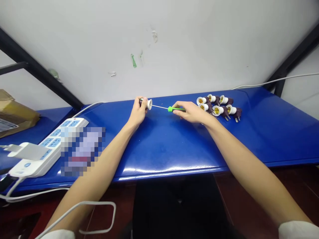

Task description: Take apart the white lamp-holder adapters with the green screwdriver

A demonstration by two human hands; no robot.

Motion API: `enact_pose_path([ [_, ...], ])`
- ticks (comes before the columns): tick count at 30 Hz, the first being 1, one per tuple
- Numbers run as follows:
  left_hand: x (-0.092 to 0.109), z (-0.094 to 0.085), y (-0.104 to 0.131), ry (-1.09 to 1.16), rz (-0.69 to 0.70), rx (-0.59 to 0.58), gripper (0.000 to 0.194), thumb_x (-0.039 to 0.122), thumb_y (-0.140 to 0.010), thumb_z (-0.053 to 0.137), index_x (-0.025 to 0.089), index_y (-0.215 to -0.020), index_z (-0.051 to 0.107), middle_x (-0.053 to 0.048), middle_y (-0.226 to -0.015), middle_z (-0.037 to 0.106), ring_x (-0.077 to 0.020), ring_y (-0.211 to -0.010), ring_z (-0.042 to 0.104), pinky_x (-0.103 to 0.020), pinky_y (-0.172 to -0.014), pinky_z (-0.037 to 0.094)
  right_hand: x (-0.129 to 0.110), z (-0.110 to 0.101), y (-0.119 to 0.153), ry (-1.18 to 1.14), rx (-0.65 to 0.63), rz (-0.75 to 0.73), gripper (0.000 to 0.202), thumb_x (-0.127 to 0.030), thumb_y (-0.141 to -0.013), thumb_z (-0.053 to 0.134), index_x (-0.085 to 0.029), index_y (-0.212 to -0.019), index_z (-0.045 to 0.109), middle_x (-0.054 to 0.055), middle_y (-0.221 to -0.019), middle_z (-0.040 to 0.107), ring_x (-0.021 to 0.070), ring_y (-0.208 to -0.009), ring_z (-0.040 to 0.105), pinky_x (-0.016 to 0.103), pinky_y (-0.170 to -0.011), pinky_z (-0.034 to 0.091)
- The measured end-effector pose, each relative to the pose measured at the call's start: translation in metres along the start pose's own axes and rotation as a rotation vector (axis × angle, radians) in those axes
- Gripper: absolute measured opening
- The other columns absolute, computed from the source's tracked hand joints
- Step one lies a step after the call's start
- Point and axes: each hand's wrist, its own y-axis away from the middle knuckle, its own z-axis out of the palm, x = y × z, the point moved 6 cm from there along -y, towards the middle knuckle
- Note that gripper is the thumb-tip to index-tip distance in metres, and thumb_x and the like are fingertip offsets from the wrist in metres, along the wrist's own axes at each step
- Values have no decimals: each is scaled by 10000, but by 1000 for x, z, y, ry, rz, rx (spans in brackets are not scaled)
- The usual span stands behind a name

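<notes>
Near the back of the blue table, my left hand (138, 111) is closed around a lamp socket (150, 104) with a white rim and a dark body. The socket's open end faces right. My right hand (189, 112) grips a screwdriver (171, 109) by its green and black handle. Its thin metal shaft points left and reaches the socket's mouth; the tip is hidden there. Just right of my right hand lie several more lamp sockets (217, 110), with white rims, brass-coloured insides and dark plug bodies.
A white power strip (56, 146) with a plugged-in charger (32, 151) lies at the left. Beside it is a blurred-out flat object (84, 149). A brown package (18, 114) sits far left. A white cable (97, 203) loops over my left forearm. The white wall (189, 46) rises behind the table (159, 146).
</notes>
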Motion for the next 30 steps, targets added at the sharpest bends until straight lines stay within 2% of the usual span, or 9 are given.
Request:
enact_pose_path([
  [3, 0, 1, 1, -2, -14, 0, 210, 390, -1031, 655, 222, -958, 552, 47, -710, 567, -82, -548, 473, -209, -530, 384, 3, -2, 0, 46, 72, -35, 247, -267, -914, 664, -166, -1138, 690, 129, -1174, 750, 265, -1068, 674, 372, -949, 494],
  [5, 1, 2, 1, -5, -13, 0, 227, 410, -1020, 670, 224, -956, 557, 46, -711, 569, -87, -551, 478, -218, -538, 385, 4, 0, -1, 64, 51, -33, 248, -302, -972, 604, -178, -1168, 692, 134, -1195, 748, 268, -1095, 671, 387, -977, 496],
  [9, 2, 2, 2, 3, -16, 5, 245, 426, -1003, 694, 224, -948, 566, 42, -709, 568, -92, -550, 473, -231, -544, 380, 3, 7, 0, 46, -68, 18, 338, -303, -1082, 381, -191, -1052, 699, 98, -994, 756, 216, -896, 674, 353, -885, 506],
  [12, 1, 1, 2, 7, -13, 8, 259, 439, -998, 700, 224, -946, 565, 45, -703, 567, -89, -544, 469, -225, -536, 379, 0, 3, 2, 6, -25, 2, 206, -287, -1022, 515, -183, -1098, 675, 94, -1045, 757, 218, -926, 674, 352, -887, 510],
  [15, 2, 2, 1, 7, -5, 4, 254, 441, -1005, 691, 226, -954, 565, 47, -701, 565, -84, -546, 471, -211, -530, 382, -1, -2, 3, 7, 48, -31, 239, -271, -929, 653, -182, -1151, 660, 117, -1181, 743, 251, -1042, 674, 384, -947, 515],
  [18, 2, 1, 1, 16, -11, 10, 254, 438, -1006, 690, 224, -945, 566, 45, -704, 564, -82, -545, 474, -212, -533, 391, -1, -4, 3, 18, 52, -16, 267, -311, -991, 589, -178, -1208, 671, 140, -1259, 731, 266, -1146, 666, 404, -1020, 498],
  [21, 3, 1, 2, 18, -13, 13, 250, 427, -1008, 687, 221, -939, 564, 42, -705, 564, -85, -544, 473, -222, -536, 390, 0, 1, 3, 23, -29, 39, 341, -329, -1081, 404, -168, -1165, 692, 137, -1158, 757, 248, -1057, 685, 393, -986, 502],
  [27, 2, 3, 3, -10, 0, -16, 236, 414, -1024, 666, 220, -945, 557, 44, -710, 570, -81, -546, 472, -215, -533, 388, -3, -1, 3, 17, 23, 14, 241, -279, -902, 682, -182, -1121, 654, 115, -1159, 756, 253, -1010, 681, 375, -912, 520],
  [30, 0, 2, 1, -15, -3, -11, 250, 436, -1017, 671, 221, -951, 562, 44, -706, 568, -79, -542, 473, -210, -527, 391, -3, 0, 2, 10, -8, 20, 230, -339, -1004, 561, -183, -1119, 684, 130, -1197, 760, 257, -1074, 689, 386, -970, 513],
])
